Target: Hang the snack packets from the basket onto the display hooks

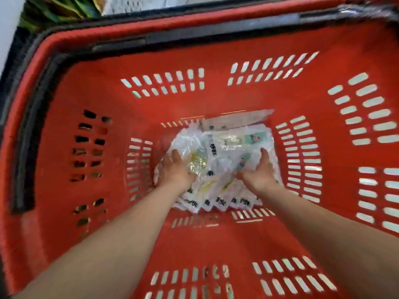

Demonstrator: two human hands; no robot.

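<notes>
The red basket fills the view from above, its slotted walls sloping down to a small floor. The packets lie in a loose pile in the middle of that floor. They are clear and white wrappers with black lettering and touches of green and yellow. A fanned row of packet ends shows at the pile's 6 o'clock edge. One pale packet leans against the wall at 12 o'clock.

Both bare forearms reach in from 6 o'clock. The left hand rests on the pile's 8 o'clock side, back upward. Its fingers are straight and close together, lying on the wrappers and pointing to 12 o'clock. The right hand is at the pile's 4 o'clock side, turned on edge with the palm facing the left hand. Its fingers are straight and together against the packets, with the thumb set apart toward 9 o'clock. Neither hand has its fingers curled round a packet, though blur softens the fingertips.

A dark handle lies folded along the rim from 9 o'clock round to 12 o'clock. Outside the basket, green leaves show at 11 o'clock. Just to the right of them is a white perforated thing, too blurred to name.
</notes>
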